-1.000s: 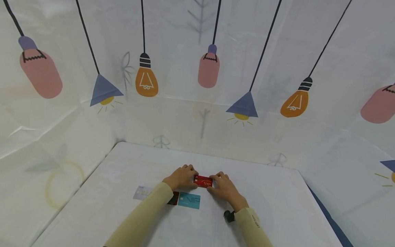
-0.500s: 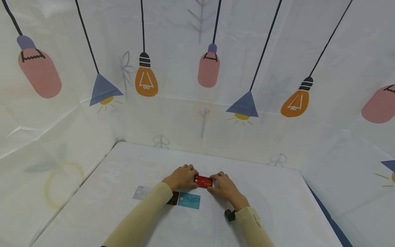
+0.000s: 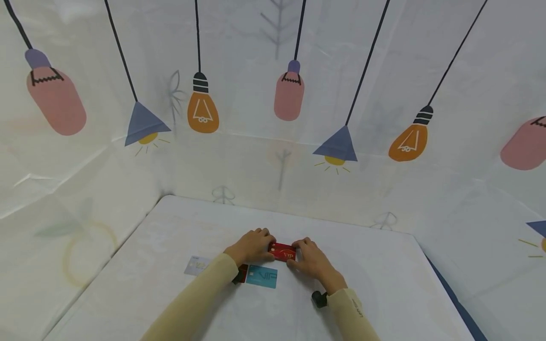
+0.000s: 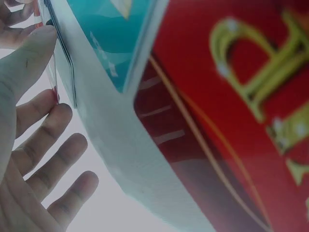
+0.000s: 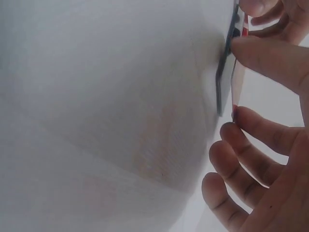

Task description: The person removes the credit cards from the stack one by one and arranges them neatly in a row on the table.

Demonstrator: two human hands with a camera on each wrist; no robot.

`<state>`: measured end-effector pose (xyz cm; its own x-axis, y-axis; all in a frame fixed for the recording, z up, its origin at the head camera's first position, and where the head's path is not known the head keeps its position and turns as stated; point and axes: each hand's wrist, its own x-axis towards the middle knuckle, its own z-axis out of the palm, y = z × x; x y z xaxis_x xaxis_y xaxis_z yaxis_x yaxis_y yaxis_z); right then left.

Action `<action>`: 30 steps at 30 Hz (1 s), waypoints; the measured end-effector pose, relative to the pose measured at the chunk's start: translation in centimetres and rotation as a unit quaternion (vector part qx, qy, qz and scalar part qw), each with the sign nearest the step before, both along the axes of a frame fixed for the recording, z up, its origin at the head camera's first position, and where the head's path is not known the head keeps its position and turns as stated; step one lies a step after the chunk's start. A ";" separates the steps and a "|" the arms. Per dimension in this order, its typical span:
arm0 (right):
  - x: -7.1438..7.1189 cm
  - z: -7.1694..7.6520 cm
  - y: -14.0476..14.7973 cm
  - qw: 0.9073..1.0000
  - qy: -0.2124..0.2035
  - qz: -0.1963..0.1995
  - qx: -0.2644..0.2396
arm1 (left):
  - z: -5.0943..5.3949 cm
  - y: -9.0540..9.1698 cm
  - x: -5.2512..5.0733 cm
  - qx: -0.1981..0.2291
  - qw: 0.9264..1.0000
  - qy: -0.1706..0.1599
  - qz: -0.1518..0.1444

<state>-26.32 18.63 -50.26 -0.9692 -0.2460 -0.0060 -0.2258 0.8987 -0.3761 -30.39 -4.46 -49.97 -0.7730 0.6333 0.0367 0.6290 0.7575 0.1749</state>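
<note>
Between the two hands is a red card (image 3: 283, 252) with "VIP" lettering, in the head view. The left hand (image 3: 251, 246) pinches its left end between thumb and fingers; the right hand (image 3: 314, 261) pinches its right end. Both wrist views show the card (image 4: 54, 72) edge-on, with thumb and index finger at its edges and the other fingers loosely bent. Nearer the person lie a teal card (image 3: 262, 276) and, left of it, a red card (image 3: 243, 273) partly covered by the left wrist. A silver card (image 3: 196, 265) lies farther left, partly behind the sleeve.
The cards lie on a white table (image 3: 362, 246). Behind and to the left hangs pale sheeting (image 3: 256, 166) printed with lamps and bulbs. A small black device (image 3: 319, 299) is at the right wrist.
The red card between the hands has shifted very slightly right and looks a little more tilted. Both hands keep their hold, and the other cards stay in place.
</note>
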 end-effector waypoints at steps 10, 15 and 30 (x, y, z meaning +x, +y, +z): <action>1.4 0.4 1.1 1.000 0.012 0.017 -0.014 | 0.9 0.4 1.3 -0.001 0.999 0.022 -0.023; 2.2 0.7 1.4 0.999 0.022 0.019 -0.018 | 1.2 0.6 1.9 0.000 0.999 0.028 -0.026; 4.3 1.1 2.4 0.999 0.031 0.029 -0.022 | 1.7 1.1 4.2 0.008 0.999 0.029 -0.026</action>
<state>-22.03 21.04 -49.12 -0.9516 -0.3002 0.0662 -0.3011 0.8667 -0.3978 -26.23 -3.33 -48.32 -0.7352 0.6717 0.0914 0.6771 0.7209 0.1481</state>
